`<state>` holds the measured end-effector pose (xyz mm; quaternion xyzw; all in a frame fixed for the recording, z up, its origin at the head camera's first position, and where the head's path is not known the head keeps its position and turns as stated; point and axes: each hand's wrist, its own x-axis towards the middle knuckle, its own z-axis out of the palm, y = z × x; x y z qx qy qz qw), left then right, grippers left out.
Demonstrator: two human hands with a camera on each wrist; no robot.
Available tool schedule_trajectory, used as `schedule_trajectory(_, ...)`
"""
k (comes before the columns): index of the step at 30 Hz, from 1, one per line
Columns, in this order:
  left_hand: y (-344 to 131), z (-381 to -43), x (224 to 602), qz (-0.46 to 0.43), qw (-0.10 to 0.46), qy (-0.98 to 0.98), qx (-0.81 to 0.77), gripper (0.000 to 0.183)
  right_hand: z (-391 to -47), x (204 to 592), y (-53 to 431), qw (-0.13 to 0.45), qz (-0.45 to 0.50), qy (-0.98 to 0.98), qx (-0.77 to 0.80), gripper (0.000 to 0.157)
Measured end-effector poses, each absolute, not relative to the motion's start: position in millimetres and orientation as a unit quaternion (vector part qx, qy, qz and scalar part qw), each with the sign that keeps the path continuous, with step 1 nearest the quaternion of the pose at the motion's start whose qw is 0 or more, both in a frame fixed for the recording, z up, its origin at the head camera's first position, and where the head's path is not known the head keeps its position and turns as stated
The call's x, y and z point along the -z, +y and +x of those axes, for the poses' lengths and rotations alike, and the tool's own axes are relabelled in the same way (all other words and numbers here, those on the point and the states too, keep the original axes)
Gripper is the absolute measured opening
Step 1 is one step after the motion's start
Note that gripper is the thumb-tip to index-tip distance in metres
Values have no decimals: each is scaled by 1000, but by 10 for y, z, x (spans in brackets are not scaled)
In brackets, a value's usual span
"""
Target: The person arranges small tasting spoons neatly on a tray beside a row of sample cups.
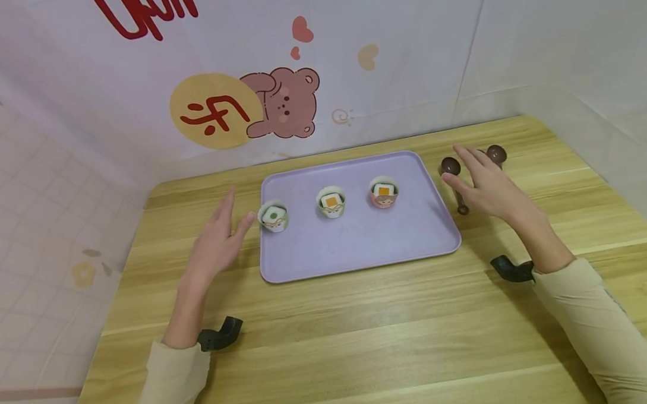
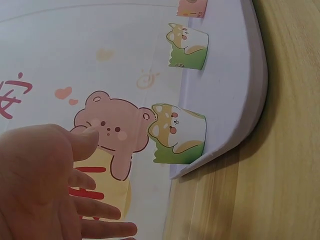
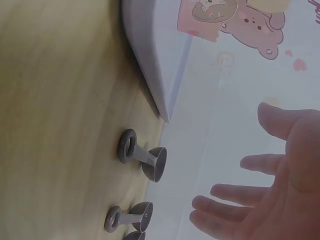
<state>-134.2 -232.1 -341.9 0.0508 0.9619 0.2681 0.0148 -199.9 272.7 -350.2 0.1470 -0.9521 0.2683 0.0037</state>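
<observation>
On a lilac tray [image 1: 351, 242] stand three paper baking cups, each with a white cube inside. The left cup [image 1: 275, 225] and middle cup [image 1: 332, 212] are green with a dog print; the right cup [image 1: 383, 202] is pink. My left hand [image 1: 213, 247] hovers beside the tray's left edge, fingers extended, nearest the left cup and holding nothing. To the right of the tray, my right hand [image 1: 491, 187] hovers with spread fingers over brown measuring spoons [image 1: 450, 166], partly covering them in the head view. Bowls and ringed handles show in the right wrist view.
The wooden table [image 1: 328, 344] reaches toward me in front of the tray. Behind it hangs a white cloth [image 1: 405, 98] printed with a bear and hearts. A dark curved wrist mount [image 1: 221, 334] sticks out from each sleeve.
</observation>
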Motion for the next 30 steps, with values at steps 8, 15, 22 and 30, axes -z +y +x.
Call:
schedule_trajectory(8, -2335, -1352, 3437, 43, 27, 957, -284, 80, -2048, 3527, 2774, -4, 145, -950, -275, 78)
schedule_trajectory(15, -2358, -1371, 3480, 46, 34, 955, -291, 77, -2101, 3554, 2809, -5, 151, -950, -274, 76)
schedule_trajectory(22, -2376, -1396, 3505, 61, 60, 950, -301, 74, -2159, 3590, 2855, -18, 151, -948, -278, 72)
schedule_trajectory(30, -2394, -1436, 3549, 62, 90, 941, -321, 72, -2190, 3625, 2906, -41, 130, -946, -293, 74)
